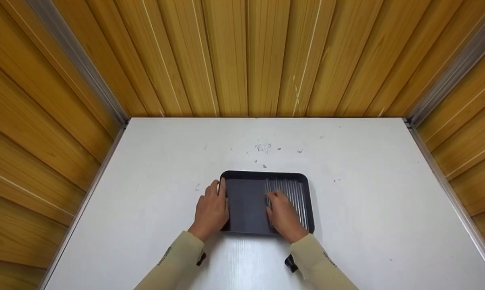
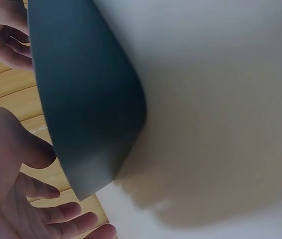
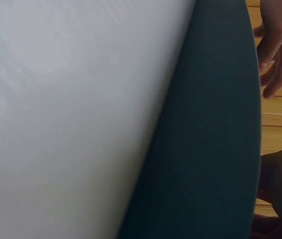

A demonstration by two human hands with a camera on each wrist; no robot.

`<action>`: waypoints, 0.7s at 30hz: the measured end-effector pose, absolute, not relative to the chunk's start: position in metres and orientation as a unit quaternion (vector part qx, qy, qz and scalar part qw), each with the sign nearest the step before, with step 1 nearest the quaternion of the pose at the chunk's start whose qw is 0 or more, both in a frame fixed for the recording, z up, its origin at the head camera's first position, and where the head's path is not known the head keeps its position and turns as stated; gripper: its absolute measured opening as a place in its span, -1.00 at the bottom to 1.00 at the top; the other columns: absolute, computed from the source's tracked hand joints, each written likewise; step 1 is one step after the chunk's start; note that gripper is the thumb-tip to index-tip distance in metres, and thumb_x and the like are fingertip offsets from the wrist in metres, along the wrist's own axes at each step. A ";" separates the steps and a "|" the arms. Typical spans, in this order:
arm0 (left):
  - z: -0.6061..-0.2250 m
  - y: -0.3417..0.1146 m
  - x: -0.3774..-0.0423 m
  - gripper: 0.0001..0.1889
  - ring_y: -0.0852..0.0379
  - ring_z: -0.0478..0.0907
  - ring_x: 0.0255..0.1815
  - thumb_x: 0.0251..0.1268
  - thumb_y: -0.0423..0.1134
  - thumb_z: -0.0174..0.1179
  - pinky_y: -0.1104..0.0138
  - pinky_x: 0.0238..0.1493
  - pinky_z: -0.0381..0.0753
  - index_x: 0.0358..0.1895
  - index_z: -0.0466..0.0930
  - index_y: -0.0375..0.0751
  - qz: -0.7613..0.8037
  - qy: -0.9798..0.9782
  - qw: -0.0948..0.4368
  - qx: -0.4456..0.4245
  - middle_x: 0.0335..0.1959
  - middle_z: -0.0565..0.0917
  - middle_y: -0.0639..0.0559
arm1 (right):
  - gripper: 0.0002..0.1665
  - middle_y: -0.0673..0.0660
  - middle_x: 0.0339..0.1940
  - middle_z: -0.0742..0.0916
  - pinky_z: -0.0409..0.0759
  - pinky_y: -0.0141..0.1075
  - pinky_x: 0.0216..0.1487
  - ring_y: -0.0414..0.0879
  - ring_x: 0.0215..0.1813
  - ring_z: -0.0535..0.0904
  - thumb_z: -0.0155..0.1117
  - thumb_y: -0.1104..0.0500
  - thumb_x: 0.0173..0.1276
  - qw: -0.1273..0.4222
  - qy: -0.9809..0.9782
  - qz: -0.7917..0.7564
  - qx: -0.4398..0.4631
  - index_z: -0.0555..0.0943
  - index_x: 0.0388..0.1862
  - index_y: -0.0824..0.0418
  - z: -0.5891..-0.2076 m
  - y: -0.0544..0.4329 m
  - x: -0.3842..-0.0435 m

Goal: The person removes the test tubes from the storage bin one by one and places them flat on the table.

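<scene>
A dark, rounded-corner tray (image 1: 246, 207) lies on the white table, its outer wall (image 2: 88, 99) filling much of both wrist views. Thin, clear rods (image 1: 299, 197), several side by side, lie lengthwise in its right part. My left hand (image 1: 212, 209) rests along the left rim, fingers extended outside and thumb at the edge. Over the rods, my right hand (image 1: 284, 215) has curled fingers and pinches at the leftmost rod. Its fingertips are partly hidden, and the hand covers the lower ends of some rods.
A white tabletop (image 1: 367, 209) with dark scuff marks surrounds the tray. Wood-look panels (image 1: 262, 60) stand behind it and on both sides, with metal corner posts (image 1: 81, 52). Black wrist straps (image 1: 290, 264) show below the sleeves.
</scene>
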State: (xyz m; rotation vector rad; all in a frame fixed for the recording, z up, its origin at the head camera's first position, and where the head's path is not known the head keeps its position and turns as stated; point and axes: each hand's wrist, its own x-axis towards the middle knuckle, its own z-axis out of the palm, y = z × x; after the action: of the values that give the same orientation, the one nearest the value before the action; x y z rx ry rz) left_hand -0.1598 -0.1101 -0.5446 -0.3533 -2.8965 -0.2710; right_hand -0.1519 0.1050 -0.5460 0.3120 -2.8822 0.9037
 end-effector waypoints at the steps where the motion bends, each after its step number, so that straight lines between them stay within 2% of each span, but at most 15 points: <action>1: -0.546 -0.110 -0.160 -0.38 -0.09 0.48 0.16 0.39 -0.20 0.10 0.12 -0.18 0.54 0.44 0.17 -0.33 -0.091 -0.983 0.108 -0.120 0.26 0.41 -0.24 | -0.56 0.22 -0.02 0.62 0.60 -0.12 0.00 0.08 0.02 0.63 0.31 0.39 0.22 0.051 -0.948 0.297 0.102 0.56 0.12 0.36 -0.546 0.105 -0.152; 8: -0.553 -0.113 -0.161 -0.40 -0.02 0.53 -0.19 0.37 -0.23 0.10 0.19 -0.35 0.50 0.41 0.20 -0.39 -0.061 -0.982 0.125 -0.130 -0.08 0.55 -0.20 | -0.52 0.22 -0.03 0.63 0.61 -0.11 -0.05 0.09 -0.02 0.65 0.35 0.39 0.19 0.048 -0.951 0.287 0.108 0.57 0.12 0.33 -0.545 0.101 -0.152; 15: -0.558 -0.116 -0.161 -0.29 0.02 0.54 -0.49 0.19 -0.29 0.20 0.20 -0.43 0.40 0.42 0.20 -0.35 -0.016 -0.983 0.126 -0.134 -0.43 0.64 -0.07 | -0.56 0.22 -0.09 0.62 0.63 -0.10 -0.14 0.11 -0.11 0.66 0.40 0.39 0.12 0.071 -0.955 0.256 0.129 0.61 0.03 0.29 -0.549 0.099 -0.155; 18: -0.559 -0.116 -0.162 -0.26 0.05 0.49 -0.59 0.14 -0.31 0.21 0.21 -0.45 0.38 0.43 0.17 -0.37 -0.007 -0.982 0.132 -0.134 -0.54 0.63 -0.04 | -0.57 0.22 -0.10 0.62 0.63 -0.10 -0.16 0.10 -0.12 0.66 0.41 0.38 0.12 0.071 -0.957 0.249 0.130 0.62 0.02 0.28 -0.549 0.099 -0.155; 21: -0.560 -0.116 -0.163 -0.25 0.12 0.36 -0.70 0.11 -0.34 0.21 0.26 -0.49 0.28 0.42 0.18 -0.40 -0.009 -0.982 0.135 -0.132 -0.66 0.57 0.00 | -0.55 0.24 -0.10 0.63 0.63 -0.09 -0.16 0.12 -0.13 0.66 0.40 0.38 0.11 0.073 -0.957 0.250 0.129 0.61 0.03 0.31 -0.550 0.099 -0.155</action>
State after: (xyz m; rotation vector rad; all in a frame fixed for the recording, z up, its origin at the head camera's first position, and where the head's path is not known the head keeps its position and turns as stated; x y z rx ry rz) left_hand -0.1629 -0.1161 -0.5604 -0.3821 -2.8446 -0.0270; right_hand -0.1550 0.0985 -0.5498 0.3879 -2.8746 0.7511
